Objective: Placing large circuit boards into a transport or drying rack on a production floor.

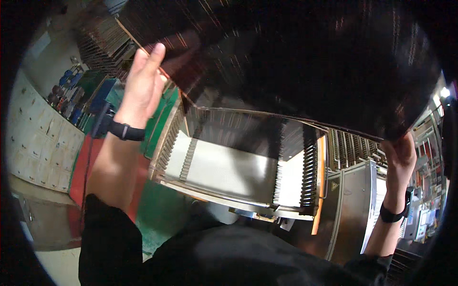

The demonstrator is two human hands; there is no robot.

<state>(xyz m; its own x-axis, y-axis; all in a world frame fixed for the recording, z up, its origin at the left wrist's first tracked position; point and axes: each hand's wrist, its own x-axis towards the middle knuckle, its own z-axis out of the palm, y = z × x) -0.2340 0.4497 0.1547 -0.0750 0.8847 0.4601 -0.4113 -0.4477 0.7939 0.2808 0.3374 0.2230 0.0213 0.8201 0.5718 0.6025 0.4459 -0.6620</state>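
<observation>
Hands, yours, both occupied: left hand (144,81) grasping the left edge of one large dark panel (286,62), thumb over its face; right hand (401,151) grasping near its near right corner, fingers partly hidden. Panel: held aloft, across the far edge of a slotted rack (224,194) in your view; step, by judgement, two-handed carrying, the next move seemingly calling for even support, clear of the rack's slotted sides.

- The dark glossy panel (310,66) was cut off by the top edge.
- Some fingers of the left hand (143,85) were hidden behind the panel.
- The right hand (402,151) was blurred, its fingertips perhaps beneath the panel.
- Shelved items (426,185) at right were too small to tell.
</observation>
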